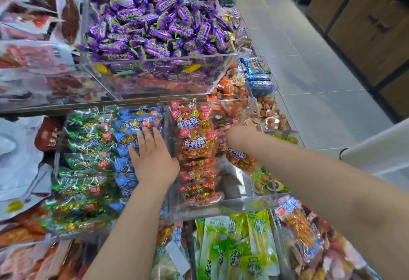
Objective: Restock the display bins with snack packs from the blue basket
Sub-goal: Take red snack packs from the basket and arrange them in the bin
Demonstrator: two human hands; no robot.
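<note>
Your left hand (152,160) lies flat on the blue packs (129,126), fingers straight. The orange packs (194,142) sit just right of it. Your right hand (238,135) is nearer them, but its grip is too blurred to tell.

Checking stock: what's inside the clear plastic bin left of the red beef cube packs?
Green foil snack packs on its left, blue foil snack packs on its right. The left grip rests on the blue ones, hiding those beneath.

Red snack packs (194,142) at centre frame bore "牛肉粒 Beef cubes", while purple candy wrappers (115,56) at upper centre read approximately "Kpokaнт".
</note>
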